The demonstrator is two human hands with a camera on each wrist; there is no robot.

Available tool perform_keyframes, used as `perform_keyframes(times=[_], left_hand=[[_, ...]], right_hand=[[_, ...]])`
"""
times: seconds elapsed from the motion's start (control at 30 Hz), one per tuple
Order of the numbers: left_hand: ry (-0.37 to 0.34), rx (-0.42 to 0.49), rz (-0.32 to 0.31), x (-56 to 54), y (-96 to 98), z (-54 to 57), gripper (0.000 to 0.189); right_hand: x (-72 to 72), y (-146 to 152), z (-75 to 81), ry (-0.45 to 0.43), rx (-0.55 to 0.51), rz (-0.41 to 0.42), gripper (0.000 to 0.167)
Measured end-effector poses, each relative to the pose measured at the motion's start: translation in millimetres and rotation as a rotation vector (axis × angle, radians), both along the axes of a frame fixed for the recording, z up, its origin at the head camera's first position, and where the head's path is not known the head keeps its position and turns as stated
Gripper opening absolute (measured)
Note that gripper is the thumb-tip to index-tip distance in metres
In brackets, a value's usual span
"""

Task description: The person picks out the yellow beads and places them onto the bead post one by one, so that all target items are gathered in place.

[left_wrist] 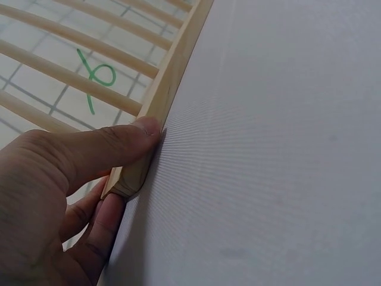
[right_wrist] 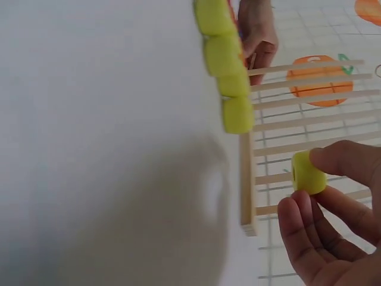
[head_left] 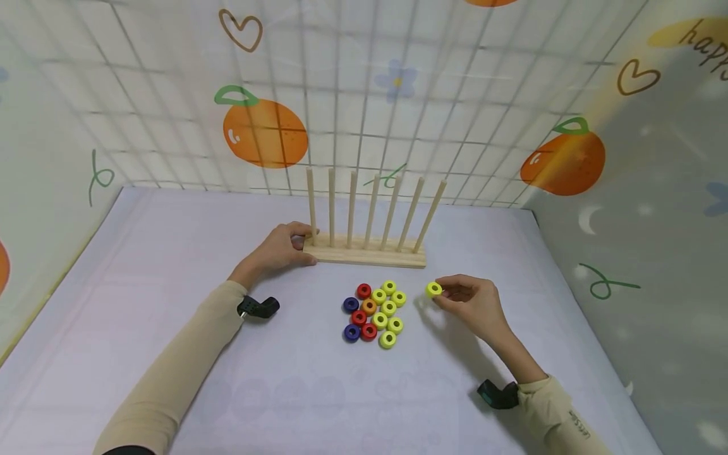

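A right hand (head_left: pixel 476 307) pinches a yellow bead (head_left: pixel 433 289) while the left hand (head_left: pixel 277 248) grips a pegged stand (head_left: pixel 366 254), a slackened pinch possibly sending the bead rolling.

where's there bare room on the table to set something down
Widest: the table nearside of the beads, between left sleeve and right sleeve. Also free: left of the left hand, and right of the rack, beyond the right hand. Crowded: among the beads, with only a narrow strip between them and the rack.
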State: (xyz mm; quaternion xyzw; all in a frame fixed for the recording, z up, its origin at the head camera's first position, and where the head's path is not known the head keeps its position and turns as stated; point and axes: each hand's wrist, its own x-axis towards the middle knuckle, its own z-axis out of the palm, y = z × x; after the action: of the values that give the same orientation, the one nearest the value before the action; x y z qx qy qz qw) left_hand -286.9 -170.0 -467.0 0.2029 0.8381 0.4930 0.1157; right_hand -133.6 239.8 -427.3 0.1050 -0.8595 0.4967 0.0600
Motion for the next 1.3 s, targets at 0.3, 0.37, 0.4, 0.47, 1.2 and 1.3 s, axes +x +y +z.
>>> perform_keyframes(times=[0.3, 0.37, 0.4, 0.47, 1.2, 1.3], left_hand=[[-0.010, 0.007, 0.002, 2.7, 0.1, 1.3, 0.067], [-0.017, 0.014, 0.003, 2.7, 0.5, 1.4, 0.066], [-0.021, 0.019, 0.003, 2.8, 0.6, 1.4, 0.066], [-0.027, 0.029, 0.001, 2.4, 0.9, 1.1, 0.065], [-0.032, 0.028, 0.002, 3.4, -1.2, -1.2, 0.072], [-0.038, 0.036, 0.002, 4.3, -1.2, -1.3, 0.071]], right_hand=[[-5.1, -7.3, 34.2, 0.079, -0.020, 0.025, 0.029], [-2.7, -12.3, 47.1, 0.094, -0.025, 0.034, 0.028], [-1.4, -14.8, 53.7, 0.101, -0.024, 0.036, 0.028], [0.7, -19.6, 65.8, 0.116, -0.024, 0.043, 0.027], [-38.4, -17.1, 107.4, 0.286, -0.103, 0.105, 0.029], [-41.5, -19.4, 115.6, 0.294, -0.113, 0.099, 0.029]])
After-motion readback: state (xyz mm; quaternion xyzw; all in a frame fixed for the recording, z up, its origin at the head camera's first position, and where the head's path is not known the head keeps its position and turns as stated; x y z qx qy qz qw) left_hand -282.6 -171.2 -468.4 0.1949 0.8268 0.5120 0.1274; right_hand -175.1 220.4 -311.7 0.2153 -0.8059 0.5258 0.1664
